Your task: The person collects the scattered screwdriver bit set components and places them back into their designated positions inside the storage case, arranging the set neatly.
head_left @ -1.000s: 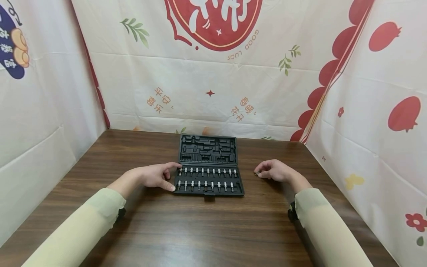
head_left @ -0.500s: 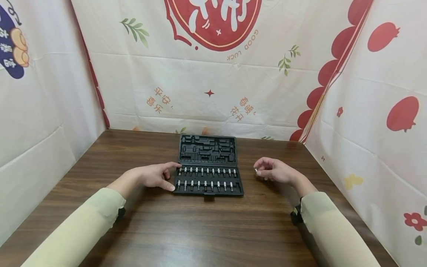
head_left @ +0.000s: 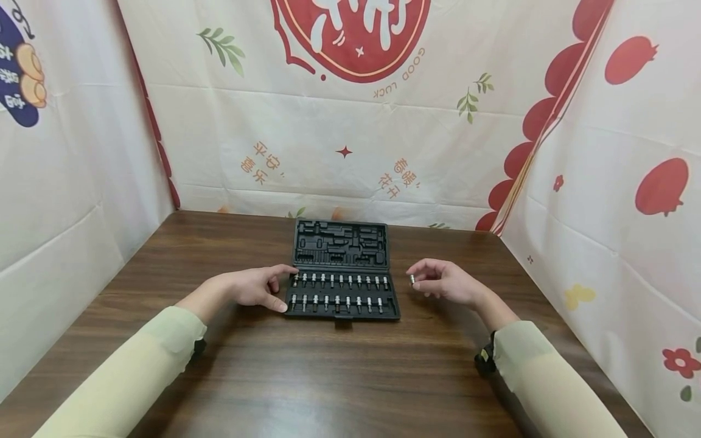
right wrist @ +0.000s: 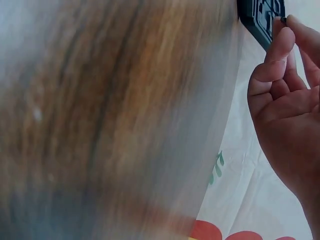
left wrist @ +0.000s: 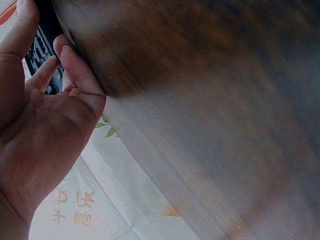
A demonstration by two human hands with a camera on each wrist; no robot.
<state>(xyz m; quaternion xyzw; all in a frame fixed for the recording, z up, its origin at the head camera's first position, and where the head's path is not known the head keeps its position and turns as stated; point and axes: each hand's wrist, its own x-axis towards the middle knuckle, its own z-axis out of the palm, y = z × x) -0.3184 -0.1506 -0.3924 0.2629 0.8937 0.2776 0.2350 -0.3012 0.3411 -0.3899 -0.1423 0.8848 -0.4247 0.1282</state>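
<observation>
A black bit-socket case lies open on the table, its tray holding two rows of silver bit sockets. At the lower row's right end, a recess holds no bit socket. My left hand touches the tray's left side, thumb at the front corner and forefinger near the hinge; the left wrist view shows its palm and part of the case. To the right of the case, my right hand pinches one bit socket, held roughly upright. In the right wrist view its fingers mostly hide it.
The case's moulded lid leans back toward the cloth backdrop. Brown wood-grain table surrounds the case. Printed cloth hangs along the right side, and a dark wrist strap sits at the right sleeve.
My right hand has raised the bit socket off the table, turned it upright and brought it a little left toward the case. My left hand has stayed at the case's left side.
</observation>
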